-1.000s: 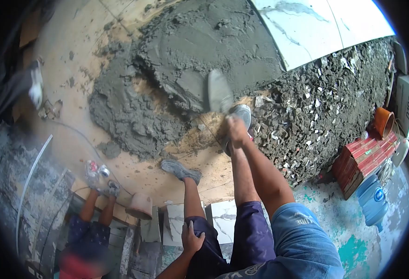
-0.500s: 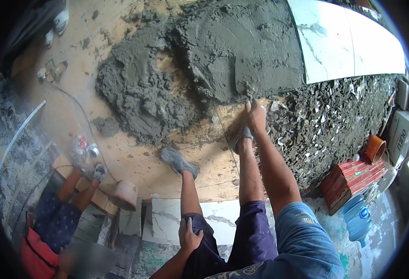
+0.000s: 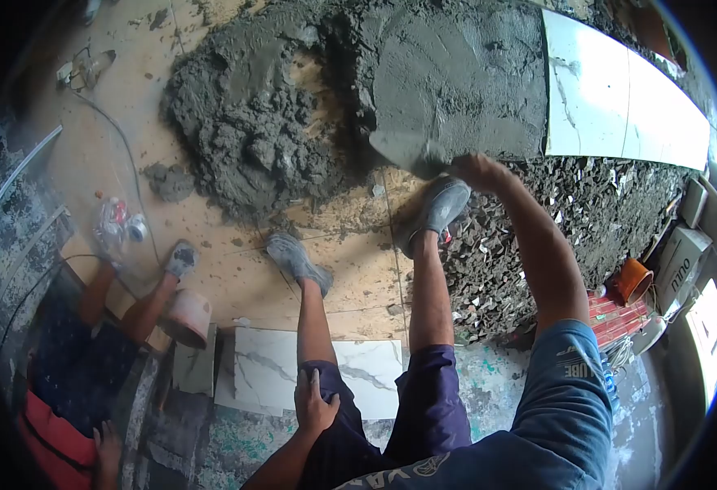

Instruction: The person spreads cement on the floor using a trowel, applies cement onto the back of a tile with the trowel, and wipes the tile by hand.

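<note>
At the left, a co-worker (image 3: 77, 359) is occupying the near-left corner of the tan floor (image 3: 342, 261), and a cable (image 3: 126, 135) is running loose across that side; a foot could be snagging on it. A bucket (image 3: 188, 317) is standing at the floor's near edge, where a knock could be tipping it off. Farther right, a heap of wet mortar (image 3: 252, 114) is covering part of the floor, and gritty smears are lying near the left shoe (image 3: 297, 260), so slipping seems possible.

The left hand (image 3: 316, 407) is resting on the purple shorts (image 3: 350, 412), fingers loosely extended and gripping nothing. The trowel (image 3: 407, 151) is lying across the near edge of the smoothed mortar bed (image 3: 464, 82), by its near-left corner; too steep a blade could be gouging it. The right shoe (image 3: 441, 208) is standing close by, so a careless swing could be striking it. The right hand (image 3: 482, 173) is gripping the trowel with curled fingers. Rubble (image 3: 530, 237) is bordering the bed's near-right corner, and stray chips could be mixing in. The marble tile (image 3: 595, 90) is meeting the bed's right edge; splashes could be soiling it.

The shirt (image 3: 472, 457) is showing "VA", partly cut off, and "LUBE" on its sleeve; a box (image 3: 681, 265) at far right is bearing what looks like "mino".
</note>
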{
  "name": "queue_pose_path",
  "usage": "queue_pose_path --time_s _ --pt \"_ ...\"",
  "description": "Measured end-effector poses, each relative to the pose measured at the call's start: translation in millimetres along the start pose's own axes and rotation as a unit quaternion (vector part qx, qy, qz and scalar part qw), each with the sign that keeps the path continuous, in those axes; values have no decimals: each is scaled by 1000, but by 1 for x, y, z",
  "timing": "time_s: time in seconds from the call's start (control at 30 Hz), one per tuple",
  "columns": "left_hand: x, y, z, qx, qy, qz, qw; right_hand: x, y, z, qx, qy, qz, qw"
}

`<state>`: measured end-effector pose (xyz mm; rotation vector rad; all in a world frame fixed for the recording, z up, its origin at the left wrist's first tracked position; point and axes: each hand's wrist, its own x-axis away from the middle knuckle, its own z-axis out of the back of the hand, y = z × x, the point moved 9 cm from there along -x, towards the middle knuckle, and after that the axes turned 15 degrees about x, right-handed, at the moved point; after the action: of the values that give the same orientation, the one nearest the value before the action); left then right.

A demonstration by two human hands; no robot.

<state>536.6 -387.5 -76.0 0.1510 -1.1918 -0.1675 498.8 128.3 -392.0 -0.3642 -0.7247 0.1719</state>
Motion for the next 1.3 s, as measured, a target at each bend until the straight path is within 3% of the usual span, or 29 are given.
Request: queue_pose_path --time_s 0.13,0.27,0.43,0.5,0.53,0.7,0.9,0.93,1.03,1.17,1.23,1.3 --pt "1 2 1 3 -5 1 1000 26 -22 32 -96 -35 -59 993" --pt "-1 3 2 3 -12 4 1000 21 -14 -2 -225 5 -142 964" --pt "-4 7 6 1 -12 -4 1000 27 -39 -14 -179 11 -159 971" --pt "-3 9 6 -3 -14 5 1000 40 -36 6 -147 7 -270 952" --pt "-3 8 5 -6 -16 2 1000 39 -37 10 -120 50 -282 950" --pt "-3 4 2 -21 -23 10 999 49 -25 -10 -152 26 -378 913" --pt "-4 15 11 -29 -16 11 999 161 16 -18 -241 129 -622 733" --pt "-4 18 12 -34 -17 0 999 176 21 -26 -244 107 -644 717" --pt "-8 31 23 -59 -14 -10 998 218 14 8 -199 224 -664 685" --pt "-17 60 46 -65 -1 -20 998 238 -27 92 -146 511 -548 646" --pt "-20 82 62 -67 2 -36 997 211 -30 80 -369 467 -549 586" --pt "-19 119 76 -78 3 -59 995 167 -28 75 -370 435 -520 635"
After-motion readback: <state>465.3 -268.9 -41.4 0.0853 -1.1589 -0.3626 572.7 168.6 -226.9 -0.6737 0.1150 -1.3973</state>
